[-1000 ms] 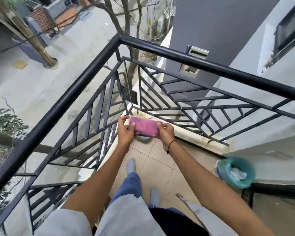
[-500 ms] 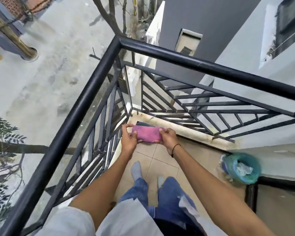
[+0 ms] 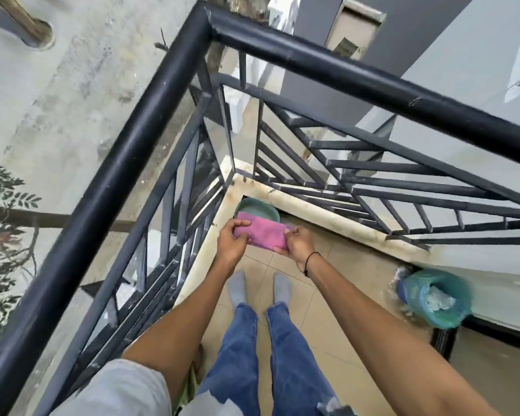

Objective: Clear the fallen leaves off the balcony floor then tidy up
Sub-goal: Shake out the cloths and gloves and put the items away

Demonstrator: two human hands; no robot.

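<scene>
A folded pink cloth [image 3: 264,231] is stretched between both hands above the balcony corner. My left hand [image 3: 231,243] grips its left end, thumb on top. My right hand [image 3: 297,245] pinches its right end; a black band circles that wrist. Beneath the cloth a teal basin [image 3: 254,208] sits on the beige tiled floor [image 3: 336,304] in the corner, partly hidden by the cloth. No leaves show on the visible tiles.
A black metal railing [image 3: 150,121] encloses the corner on the left and far sides, over a stained white curb [image 3: 327,214]. A bin lined with a green bag [image 3: 433,298] stands at the right by the wall. My feet [image 3: 260,288] stand mid-floor.
The view has tilted down and closer to the railing corner. The hands keep hold of the pink cloth, and more of the teal basin shows behind it.
</scene>
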